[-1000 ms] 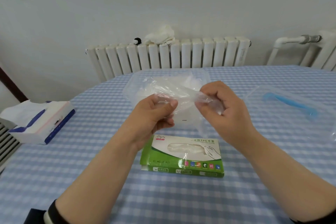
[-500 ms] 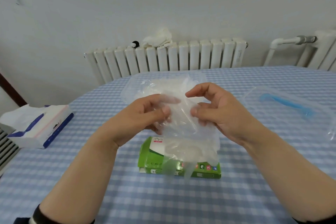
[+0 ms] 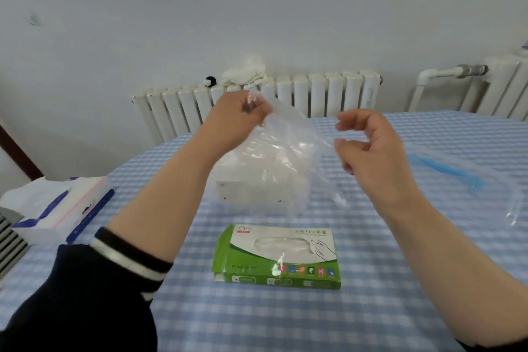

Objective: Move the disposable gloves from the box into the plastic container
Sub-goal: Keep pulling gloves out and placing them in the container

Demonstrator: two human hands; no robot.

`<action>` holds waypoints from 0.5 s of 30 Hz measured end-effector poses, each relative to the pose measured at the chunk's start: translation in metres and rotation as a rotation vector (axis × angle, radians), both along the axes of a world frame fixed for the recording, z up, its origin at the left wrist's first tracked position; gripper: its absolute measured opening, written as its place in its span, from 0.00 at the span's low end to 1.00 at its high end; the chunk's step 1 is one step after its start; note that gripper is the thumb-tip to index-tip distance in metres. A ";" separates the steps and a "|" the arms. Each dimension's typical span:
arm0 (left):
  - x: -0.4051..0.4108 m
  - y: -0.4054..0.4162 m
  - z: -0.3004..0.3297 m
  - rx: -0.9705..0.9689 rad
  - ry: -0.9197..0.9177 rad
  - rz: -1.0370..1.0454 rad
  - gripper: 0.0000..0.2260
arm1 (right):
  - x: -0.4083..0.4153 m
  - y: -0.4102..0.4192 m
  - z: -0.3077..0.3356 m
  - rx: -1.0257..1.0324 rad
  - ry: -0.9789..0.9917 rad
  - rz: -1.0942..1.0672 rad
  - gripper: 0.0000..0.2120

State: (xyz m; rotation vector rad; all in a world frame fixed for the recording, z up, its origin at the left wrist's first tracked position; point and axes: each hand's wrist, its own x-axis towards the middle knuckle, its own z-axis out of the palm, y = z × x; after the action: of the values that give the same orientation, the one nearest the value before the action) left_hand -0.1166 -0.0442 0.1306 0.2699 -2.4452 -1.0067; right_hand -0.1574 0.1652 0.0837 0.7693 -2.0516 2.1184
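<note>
Between my two hands, just above the middle of the frame, hangs a thin clear glove. My left hand pinches its upper edge between thumb and fingertips, held high in front of the radiator. My right hand sits to the right of it, fingers curled with thumb and forefinger close together; the film's far edge runs toward them, but I cannot tell whether they grip it or have let go.

Below and behind the dangling glove stands the plastic container, clear-walled, at centre frame on the checked tablecloth. It looks cloudy with crumpled film, so I judge a fair number of gloves are already inside. Nearer me, at lower centre, the green glove box lies flat, and a wisp of film pokes up from its front, so I judge more remain to be pulled. What is left: drop this glove in and empty the box.

Out at the right edge lies what I take for the container's lid, clear with a blue strip, its outline hard to trace. At the left edge sits a tissue pack. How full the container or the box is, I cannot make out; clear film against clear walls blurs everything together.
</note>
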 end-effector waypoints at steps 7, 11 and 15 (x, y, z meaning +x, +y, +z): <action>-0.050 -0.053 -0.026 -0.230 -0.213 0.337 0.07 | -0.013 0.006 0.002 -0.058 -0.072 -0.094 0.18; -0.051 -0.052 -0.039 -0.248 -0.341 0.443 0.18 | -0.010 0.002 0.000 -0.043 -0.072 -0.042 0.16; -0.047 -0.048 -0.039 -0.364 -0.475 0.470 0.24 | -0.006 0.000 -0.003 -0.021 -0.077 0.004 0.14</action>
State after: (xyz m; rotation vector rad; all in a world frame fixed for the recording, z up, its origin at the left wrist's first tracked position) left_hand -0.1639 -0.0927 0.0918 0.9926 -2.7148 -0.3081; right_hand -0.1637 0.1649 0.0806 0.7002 -2.0636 2.2014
